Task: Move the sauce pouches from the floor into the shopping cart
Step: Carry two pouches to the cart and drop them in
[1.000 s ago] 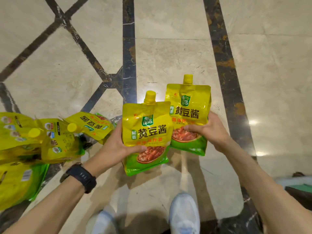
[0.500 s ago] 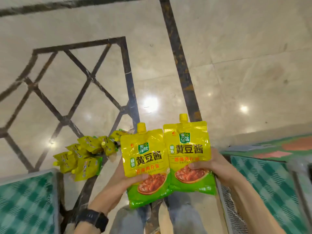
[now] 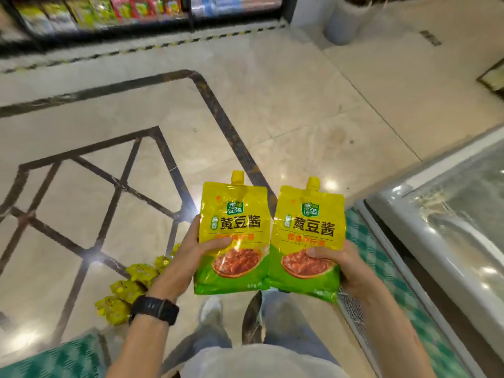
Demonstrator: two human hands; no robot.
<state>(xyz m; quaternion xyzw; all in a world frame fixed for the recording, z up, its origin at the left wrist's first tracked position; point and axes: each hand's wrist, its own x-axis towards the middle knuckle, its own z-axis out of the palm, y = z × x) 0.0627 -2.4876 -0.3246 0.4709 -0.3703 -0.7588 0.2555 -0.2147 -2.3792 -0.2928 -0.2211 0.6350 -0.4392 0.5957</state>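
Pouches (image 3: 231, 227) higher, fingers (image 3: 218, 242) around lower halves

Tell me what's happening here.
A person stands on a shop's marble floor, holding a yellow-and-green sauce pouch upright in each hand, spouts up. The left hand grips the left pouch by its lower half; the right hand grips the right pouch the same way. Neither is in a cart yet. More loose pouches lie heaped on the floor behind the left forearm. A strip of wire mesh shows under the right hand, possibly the cart.
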